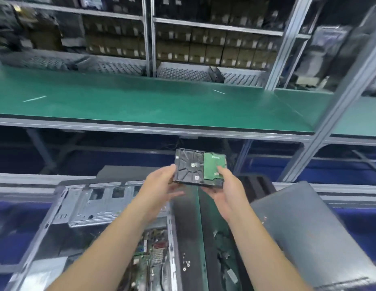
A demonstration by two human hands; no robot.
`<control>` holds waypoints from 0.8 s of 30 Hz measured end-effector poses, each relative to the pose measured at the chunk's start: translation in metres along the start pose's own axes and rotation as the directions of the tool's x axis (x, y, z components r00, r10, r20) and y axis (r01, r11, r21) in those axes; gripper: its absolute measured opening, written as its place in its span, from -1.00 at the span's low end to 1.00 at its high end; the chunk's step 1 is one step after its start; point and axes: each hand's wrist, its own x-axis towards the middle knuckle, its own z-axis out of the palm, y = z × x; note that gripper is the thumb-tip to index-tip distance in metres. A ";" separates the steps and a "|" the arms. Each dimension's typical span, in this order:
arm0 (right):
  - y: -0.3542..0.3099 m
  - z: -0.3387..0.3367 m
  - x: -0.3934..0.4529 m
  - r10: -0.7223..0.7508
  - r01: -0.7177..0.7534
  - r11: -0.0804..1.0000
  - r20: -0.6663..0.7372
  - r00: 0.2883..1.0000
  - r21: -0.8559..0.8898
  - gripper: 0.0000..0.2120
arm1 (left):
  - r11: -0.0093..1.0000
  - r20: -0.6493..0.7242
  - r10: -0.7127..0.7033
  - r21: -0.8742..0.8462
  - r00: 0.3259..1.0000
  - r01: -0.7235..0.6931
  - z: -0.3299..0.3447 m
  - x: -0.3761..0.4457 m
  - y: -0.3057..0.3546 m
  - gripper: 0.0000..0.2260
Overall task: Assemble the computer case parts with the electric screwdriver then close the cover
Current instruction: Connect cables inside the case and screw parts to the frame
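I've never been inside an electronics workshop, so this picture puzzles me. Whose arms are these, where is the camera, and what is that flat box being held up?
There is no machine here: a person wears a camera on the head, so you look down their own bare arms. The left hand and right hand grip between them a flat black hard drive with a green circuit board, held in the air with its underside facing up. Below lies an open grey metal computer case, its green motherboard showing inside. At right leans a grey flat panel, probably the cover. Beyond runs a green-topped workbench, with shelves of boxes behind it.
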 end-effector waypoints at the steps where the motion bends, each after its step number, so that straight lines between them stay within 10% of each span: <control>1: 0.013 0.007 -0.009 0.014 -0.013 1.000 0.015 1.000 -0.007 -0.84 | 1.000 -0.007 0.016 0.004 1.000 -0.016 -0.012 -0.009 -0.001 -0.77; 16: 0.059 0.053 -0.084 0.135 -0.066 0.982 0.419 0.898 -0.175 -0.57 | 0.969 -0.154 -0.025 -0.248 0.988 -0.015 -0.101 -0.075 -0.011 -0.79; 24: 0.077 0.038 -0.075 0.303 -0.027 0.811 0.379 0.874 -0.585 -0.61 | 0.974 -0.123 -0.094 0.195 0.988 0.117 -0.122 -0.072 0.010 -0.80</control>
